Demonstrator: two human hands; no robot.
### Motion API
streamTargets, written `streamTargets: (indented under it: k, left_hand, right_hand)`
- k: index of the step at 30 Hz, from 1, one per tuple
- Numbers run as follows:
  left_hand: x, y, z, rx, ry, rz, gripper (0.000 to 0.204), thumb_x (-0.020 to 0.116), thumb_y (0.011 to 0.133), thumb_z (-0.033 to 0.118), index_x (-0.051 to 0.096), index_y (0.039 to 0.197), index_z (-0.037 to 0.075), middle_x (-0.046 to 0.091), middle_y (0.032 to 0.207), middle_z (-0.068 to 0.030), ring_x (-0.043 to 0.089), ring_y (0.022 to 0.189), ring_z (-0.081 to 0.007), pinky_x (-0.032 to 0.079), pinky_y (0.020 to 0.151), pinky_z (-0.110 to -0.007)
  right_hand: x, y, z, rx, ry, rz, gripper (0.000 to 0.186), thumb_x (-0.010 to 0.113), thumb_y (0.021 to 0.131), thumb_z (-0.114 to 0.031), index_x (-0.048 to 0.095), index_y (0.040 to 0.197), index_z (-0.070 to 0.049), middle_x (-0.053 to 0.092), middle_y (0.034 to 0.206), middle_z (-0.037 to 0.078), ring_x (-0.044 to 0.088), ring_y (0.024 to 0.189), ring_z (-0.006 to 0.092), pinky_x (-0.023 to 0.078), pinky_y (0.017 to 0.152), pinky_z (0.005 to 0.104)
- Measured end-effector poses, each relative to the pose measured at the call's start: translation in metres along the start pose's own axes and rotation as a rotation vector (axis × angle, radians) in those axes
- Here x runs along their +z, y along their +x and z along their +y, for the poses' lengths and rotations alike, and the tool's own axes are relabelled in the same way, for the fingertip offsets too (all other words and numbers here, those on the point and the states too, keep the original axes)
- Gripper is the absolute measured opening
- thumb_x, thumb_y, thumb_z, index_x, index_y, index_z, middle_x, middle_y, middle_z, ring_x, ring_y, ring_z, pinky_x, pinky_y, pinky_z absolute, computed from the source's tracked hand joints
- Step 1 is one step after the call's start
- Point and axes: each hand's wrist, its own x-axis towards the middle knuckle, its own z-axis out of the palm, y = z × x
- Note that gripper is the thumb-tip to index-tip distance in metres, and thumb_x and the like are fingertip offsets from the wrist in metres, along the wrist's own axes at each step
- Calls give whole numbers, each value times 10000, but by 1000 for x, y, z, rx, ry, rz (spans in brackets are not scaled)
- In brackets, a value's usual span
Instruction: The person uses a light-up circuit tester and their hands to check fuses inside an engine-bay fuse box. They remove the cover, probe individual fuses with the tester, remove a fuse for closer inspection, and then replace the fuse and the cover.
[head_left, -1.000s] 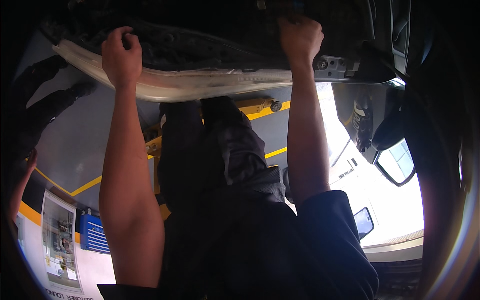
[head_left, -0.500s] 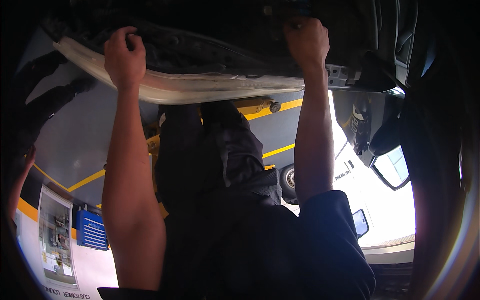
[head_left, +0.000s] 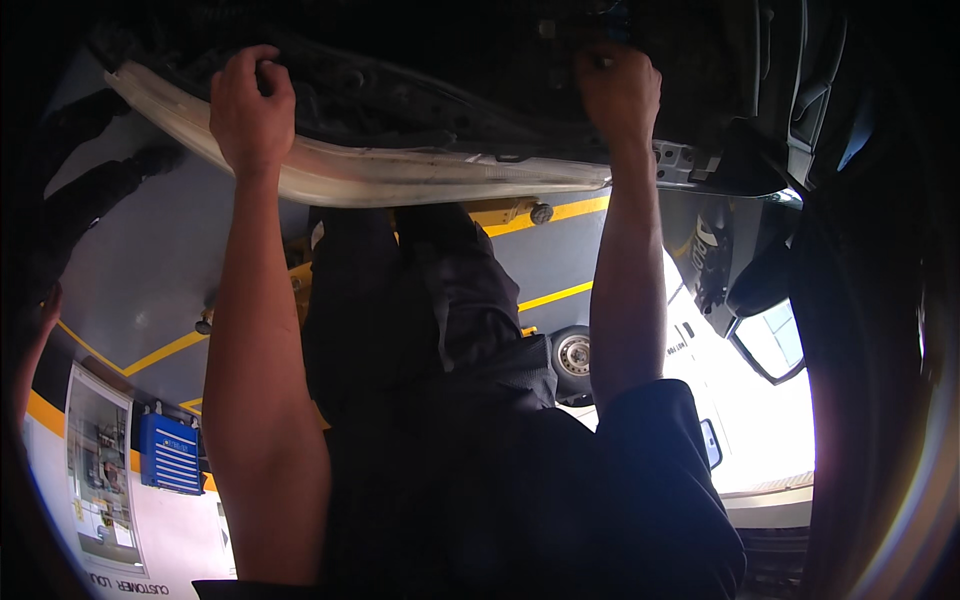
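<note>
My left hand (head_left: 252, 110) is at the dark inner edge of a vehicle body panel (head_left: 400, 105), fingers curled; what they grip, if anything, is hidden. Just below runs a long, curved, pale translucent strip (head_left: 380, 175) along the panel's edge. My right hand (head_left: 618, 95) is closed high in the dark recess, beside small metal fittings I cannot make out clearly; its fingertips are hidden. A small bracket with holes (head_left: 672, 162) sits below and right of it.
Another person's dark-clad legs (head_left: 90, 210) and bare arm (head_left: 35, 360) show at left. A yellow lift part (head_left: 505, 215) is behind my legs on the yellow-lined grey floor (head_left: 150, 280). A blue tool chest (head_left: 172, 452), side mirror (head_left: 770, 340) and white vehicle's wheel (head_left: 572, 355) also show.
Both my hands have shifted slightly right, the right one also a little lower, both still curled. More of the white vehicle's wheel now shows beside my right forearm.
</note>
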Motion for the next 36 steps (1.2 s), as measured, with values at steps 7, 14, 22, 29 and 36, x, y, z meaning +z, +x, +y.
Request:
streamTargets:
  k: [7,14,22,29,36]
  left_hand:
    - [0,-1,-3,-17,-2,-10,140,595,963,189,702,1053,183,714,1050,-7,664,1023,-267,558,840,-446]
    - [2,0,-4,3,-8,4,145,598,958,185,701,1060,184,718,1060,-2,665,1026,-264,560,839,-444]
    - [0,-3,-7,-16,-18,-31,163,594,985,207,700,1108,189,716,1105,-14,661,1068,-263,547,884,-428]
    - [3,-1,-7,-35,-41,-44,178,595,996,214,701,1137,194,713,1120,-15,658,1085,-261,538,908,-420]
    - [2,0,-2,-46,-45,-16,152,598,956,183,704,1064,183,720,1073,3,664,1058,-261,559,863,-442]
  right_hand:
    - [-9,-2,-24,150,-153,-67,170,731,892,-253,832,1011,-185,783,971,146,765,912,350,604,829,470]
    - [-7,7,-5,125,-14,-86,205,714,874,-266,837,1014,-181,786,996,152,760,945,367,605,849,465]
    - [-4,-2,-12,176,38,-69,233,734,844,-280,840,1021,-170,784,1005,177,762,951,370,609,863,462]
    - [0,-2,-19,259,40,6,257,756,794,-272,843,1014,-171,783,1009,177,757,964,383,604,884,459]
    - [-6,2,-26,311,-13,-17,236,745,792,-240,848,990,-163,787,1004,169,761,961,374,609,880,469]
